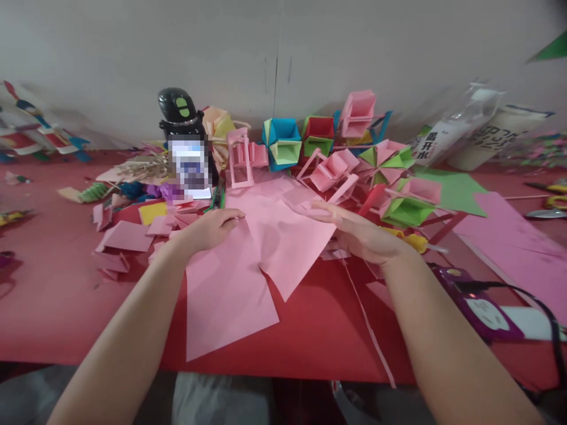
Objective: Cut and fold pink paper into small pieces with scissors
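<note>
My left hand (211,229) rests on the upper left edge of a pink paper sheet (283,236), fingers curled loosely with the tips touching the paper. My right hand (358,231) lies at the sheet's right edge, fingers stretched out flat toward the left over the paper. Another larger pink sheet (225,295) lies under it, reaching toward the table's front edge. A thin pink paper strip (370,330) trails from near my right wrist to the front edge.
The red table (57,295) holds several folded paper boxes (283,141) in pink, blue and green at the back, pink offcuts (128,236) at left, a black bottle (179,118), a green sheet (452,192), a purple glue gun (478,307) with cable, and scissors (547,203) at right.
</note>
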